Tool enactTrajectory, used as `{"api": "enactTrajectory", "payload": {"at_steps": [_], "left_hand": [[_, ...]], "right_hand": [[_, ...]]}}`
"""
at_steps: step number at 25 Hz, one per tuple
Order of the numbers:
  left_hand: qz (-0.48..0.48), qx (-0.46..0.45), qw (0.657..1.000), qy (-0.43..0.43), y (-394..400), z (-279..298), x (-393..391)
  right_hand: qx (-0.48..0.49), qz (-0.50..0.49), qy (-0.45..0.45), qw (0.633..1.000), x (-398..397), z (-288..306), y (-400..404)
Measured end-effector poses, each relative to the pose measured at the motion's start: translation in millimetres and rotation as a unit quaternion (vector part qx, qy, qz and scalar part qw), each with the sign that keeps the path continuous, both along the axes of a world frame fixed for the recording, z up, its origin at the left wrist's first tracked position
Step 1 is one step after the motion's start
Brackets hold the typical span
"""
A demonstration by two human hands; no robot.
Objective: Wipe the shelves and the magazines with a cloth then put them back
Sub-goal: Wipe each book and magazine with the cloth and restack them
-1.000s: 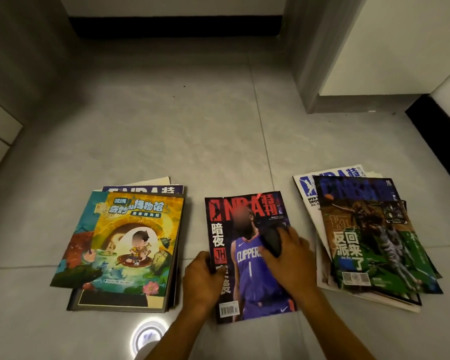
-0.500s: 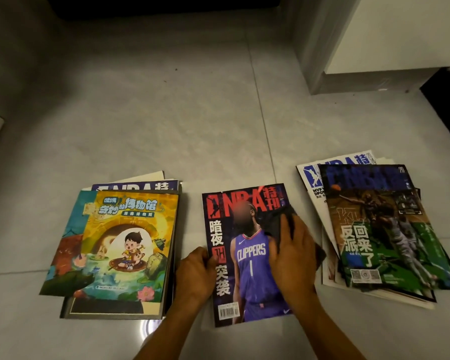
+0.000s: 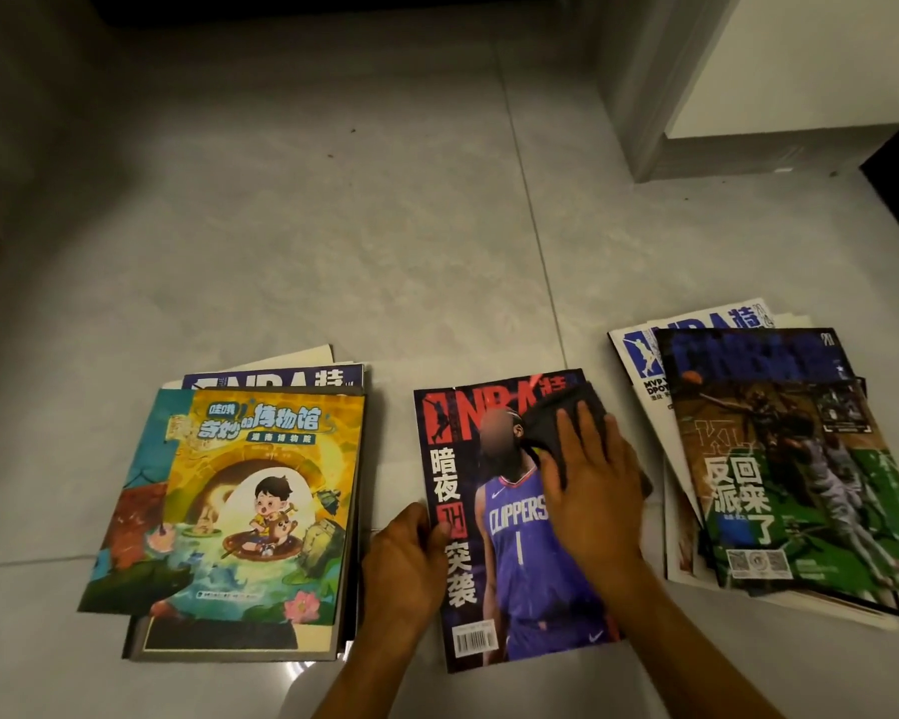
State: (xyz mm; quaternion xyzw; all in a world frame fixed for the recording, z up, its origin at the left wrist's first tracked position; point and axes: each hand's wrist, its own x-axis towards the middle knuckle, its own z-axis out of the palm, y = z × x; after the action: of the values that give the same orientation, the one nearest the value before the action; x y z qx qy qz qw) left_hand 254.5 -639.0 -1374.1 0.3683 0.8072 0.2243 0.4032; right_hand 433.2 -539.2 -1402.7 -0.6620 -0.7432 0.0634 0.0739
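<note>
lying flat on the grey tiled floor (image 3: 292, 210), the magazine (image 3: 509, 573) runs lengthwise away from the person, its "nba" masthead at the far end and its barcode near. a "clippers" jersey numbered 1 fills the glossy cover. the right hand (image 3: 592, 490), fingers flat, presses a dark cloth (image 3: 561, 422) onto the upper right of the cover. the left hand (image 3: 406, 563) grips the left edge, thumb on top. a stack topped by a cartoon book (image 3: 260, 500) lies left, another stack (image 3: 790, 459) right.
</note>
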Motion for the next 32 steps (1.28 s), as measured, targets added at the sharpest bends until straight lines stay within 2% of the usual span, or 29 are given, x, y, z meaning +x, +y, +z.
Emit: {"api": "enactTrajectory", "payload": {"at_steps": [1,2,4,5,6,9,11,13,15,17,18,19,21,23,24,25,27,28,29,30,32], "left_hand": [[-0.003,-0.002,1.000,0.002,0,1,0],[-0.003,-0.003,1.000,0.004,1,0,0],[0.001,-0.002,1.000,0.009,3,0,-2],[0.001,-0.003,1.000,0.005,4,0,-2],[0.003,-0.004,1.000,-0.005,3,0,-2],[0.000,-0.005,1.000,-0.012,3,2,-3],[0.000,-0.004,1.000,-0.009,2,3,-1],[-0.005,-0.008,1.000,-0.004,2,6,0],[0.004,-0.008,1.000,-0.011,4,7,-1],[0.001,-0.011,1.000,-0.012,6,8,-2],[-0.002,-0.014,1.000,-0.011,5,7,-3],[-0.001,-0.016,1.000,-0.019,5,6,-5],[-0.001,-0.022,0.999,-0.029,7,5,-9],[-0.005,-0.028,0.999,-0.021,8,5,-9],[-0.007,-0.026,1.000,-0.012,9,6,-11],[-0.006,-0.019,1.000,-0.013,8,7,-11],[0.001,-0.012,0.999,-0.040,8,10,-10],[0.003,-0.014,0.998,-0.057,9,11,-11],[0.009,-0.018,0.997,-0.074,8,10,-12],[0.011,-0.022,0.996,-0.080,9,9,-13],[0.005,-0.025,0.997,-0.073,9,7,-15]], "right_hand": [[0.006,-0.015,0.009,1.000,-28,3,-2],[0.008,0.032,0.019,0.999,-53,6,-6],[-0.002,0.251,-0.004,0.968,-72,6,-9],[-0.004,0.315,-0.025,0.949,-62,6,-1],[-0.006,0.311,-0.025,0.950,-44,4,11],[-0.046,0.065,0.014,0.997,12,0,38],[-0.042,-0.012,0.018,0.999,4,5,37],[-0.049,0.039,0.017,0.998,-43,14,24],[-0.046,0.206,0.021,0.977,-87,13,3],[-0.039,0.348,0.006,0.937,-94,11,10],[-0.037,0.350,0.002,0.936,-83,9,24],[-0.049,0.308,-0.001,0.950,-67,5,38],[-0.063,0.141,0.036,0.987,-24,4,55],[-0.069,0.060,0.040,0.995,-5,9,37],[-0.057,0.071,0.028,0.995,-12,8,10],[-0.042,0.124,0.014,0.991,-23,3,-24],[-0.013,0.313,-0.023,0.949,-23,11,-83],[-0.011,0.378,-0.052,0.924,-7,13,-88],[-0.005,0.400,-0.076,0.913,17,9,-83],[0.003,0.361,-0.079,0.929,42,6,-75],[-0.025,0.177,-0.032,0.983,74,11,-66]]}}
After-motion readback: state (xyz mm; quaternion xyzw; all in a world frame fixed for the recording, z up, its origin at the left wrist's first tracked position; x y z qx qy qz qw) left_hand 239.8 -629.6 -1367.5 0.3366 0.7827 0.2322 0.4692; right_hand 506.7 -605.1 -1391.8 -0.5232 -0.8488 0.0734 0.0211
